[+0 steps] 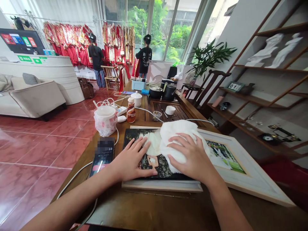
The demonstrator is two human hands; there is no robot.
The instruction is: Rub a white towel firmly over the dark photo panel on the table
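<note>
**Left hand** (131, 159): pressing down flat on the dark picture, right beside the towel. Fingers (137, 147) are spread wide, not pinching anything.

**Right hand** (190, 157): resting on top of the towel and pushing it down. Fingers (180, 146) are fanned out a bit, no pinch here either.

**Towel** (178, 141): fluffy white thing, bunched up under the right hand and sitting on the picture.

**Framed picture** (134, 137): lying flat on the wooden table (154, 205), right under both hands. It's black with gold speckles, and a figure in white is showing.

**Other frame** (240, 163): pale wide-bordered one with a green outdoor photo, lying just to the right and partly under the towel side.

**Nearby on the table:** a phone (103, 154) is sitting just beside the left hand, and a Nescafé bottle (131, 110) is standing near a plastic-wrapped white container (104, 120).

**Further back:** two people (96, 54) (145, 54) are standing with their backs turned, facing racks of red garments (69, 45).
</note>
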